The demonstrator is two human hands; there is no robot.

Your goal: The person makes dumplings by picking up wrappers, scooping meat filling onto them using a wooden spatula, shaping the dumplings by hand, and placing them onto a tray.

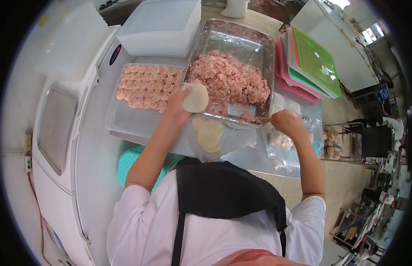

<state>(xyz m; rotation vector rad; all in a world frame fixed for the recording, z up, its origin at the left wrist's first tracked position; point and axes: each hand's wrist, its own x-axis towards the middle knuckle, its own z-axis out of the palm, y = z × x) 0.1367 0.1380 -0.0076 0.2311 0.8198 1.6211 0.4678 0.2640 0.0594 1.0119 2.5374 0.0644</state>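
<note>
My left hand (177, 106) holds a round dumpling wrapper (196, 98) up at the near left corner of a metal tray (235, 41). Inside that tray lies a large heap of pink minced meat (228, 77). At the tray's near right corner my right hand (285, 122) is closed around a thin spreading tool (264, 120), whose end carries some mince; its exact shape is hidden. More round wrappers (209, 134) lie on a plastic bag just below the tray. To the left, rows of filled dumplings (148, 86) cover much of a translucent tray (117, 119).
Stacked translucent trays (159, 29) stand at the back left. Coloured cutting boards (314, 57) are piled at the right, above plastic bags (283, 142) of wrappers. A turquoise basket (128, 166) sits below the table edge, and a white freezer (60, 128) stands at left.
</note>
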